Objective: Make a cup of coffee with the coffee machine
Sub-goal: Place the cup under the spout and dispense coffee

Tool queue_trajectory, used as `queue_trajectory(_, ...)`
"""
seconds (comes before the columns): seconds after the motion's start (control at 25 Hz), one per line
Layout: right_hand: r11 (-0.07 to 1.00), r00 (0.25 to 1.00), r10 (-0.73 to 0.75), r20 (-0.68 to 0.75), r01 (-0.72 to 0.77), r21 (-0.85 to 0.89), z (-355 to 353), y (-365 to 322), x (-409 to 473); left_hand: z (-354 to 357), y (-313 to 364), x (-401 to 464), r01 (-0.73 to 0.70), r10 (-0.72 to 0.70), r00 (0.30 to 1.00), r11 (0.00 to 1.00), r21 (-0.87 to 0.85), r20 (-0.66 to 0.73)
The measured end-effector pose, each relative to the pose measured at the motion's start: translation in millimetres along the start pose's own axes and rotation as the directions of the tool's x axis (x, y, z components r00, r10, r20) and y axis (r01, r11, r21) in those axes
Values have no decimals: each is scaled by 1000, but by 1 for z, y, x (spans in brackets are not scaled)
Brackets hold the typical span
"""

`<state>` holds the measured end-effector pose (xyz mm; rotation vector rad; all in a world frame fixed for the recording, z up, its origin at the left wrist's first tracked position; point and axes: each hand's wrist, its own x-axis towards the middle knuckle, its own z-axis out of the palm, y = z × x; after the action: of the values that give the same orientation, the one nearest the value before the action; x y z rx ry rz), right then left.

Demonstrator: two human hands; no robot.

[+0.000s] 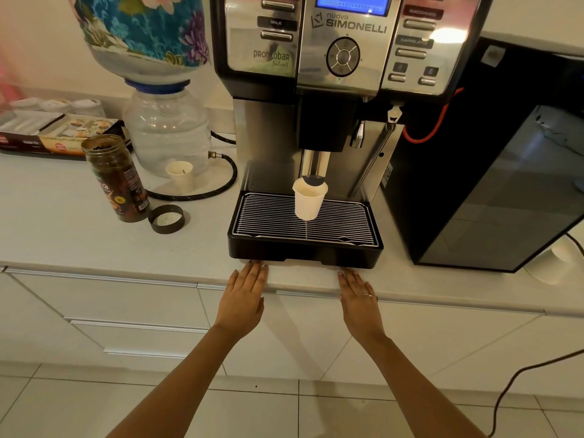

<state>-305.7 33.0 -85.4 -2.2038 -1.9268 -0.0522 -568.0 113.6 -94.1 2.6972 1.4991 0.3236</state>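
1. The left hand lies flat and released on the counter edge, at seven o'clock from the paper cup.
2. The cup stands on the drip tray directly under the coffee machine spout; best leave it untouched while it fills.
3. The right hand, also flat and empty, rests at five o'clock.
4. White counter over pale cabinets, tiled floor below.

The top edge is cutting off the coffee machine through its blue display and the floral-covered water bottle. Button labels on the right panel are blurring past reading. The spout is hiding part of the paper cup's rim. At far left, boxes are dissolving into haze.
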Motion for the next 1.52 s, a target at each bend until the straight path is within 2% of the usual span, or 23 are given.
queue_trajectory(0.68, 1000, 1000, -11, -22, 11, -5, 2, 1, 0, -3, 1, 0, 0, 0, 1000, 1000, -6, 6)
queue_trajectory(1.52, 1000, 1000, 0, 23, 1, -19, 1, 1, 1, -5, 2, -1, -6, 6, 1000, 999, -31, -1)
